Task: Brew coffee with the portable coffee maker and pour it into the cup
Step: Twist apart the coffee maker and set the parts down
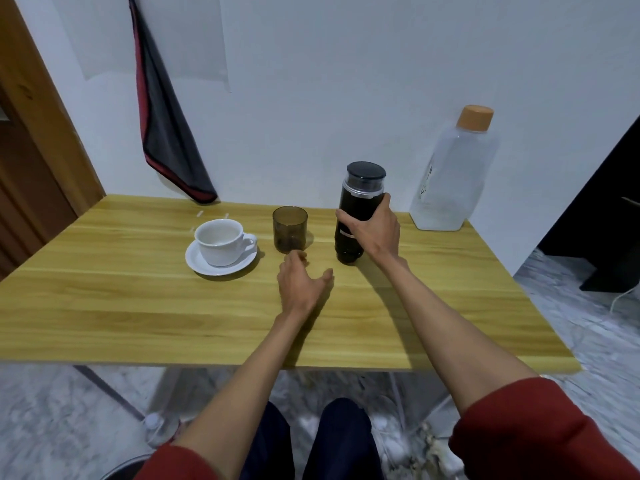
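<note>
On the table [138,306] we see the cup [220,240] on its saucer [201,263] at the left, the small glass [290,228] just right of it, then the coffee maker [360,202], with our right hand [375,233] around it. The bottle [453,174] stands further right and behind. Our left hand [301,282] is just before the small glass.

On the wooden surface [138,306], the right hand [375,230] gripped the upright black coffee maker [360,202] while the left hand [301,282] lay open just before a smoky tumbler [290,230], beside a white cup [221,240] on its saucer [204,263], with a clear bottle [453,174] at the wall.
</note>
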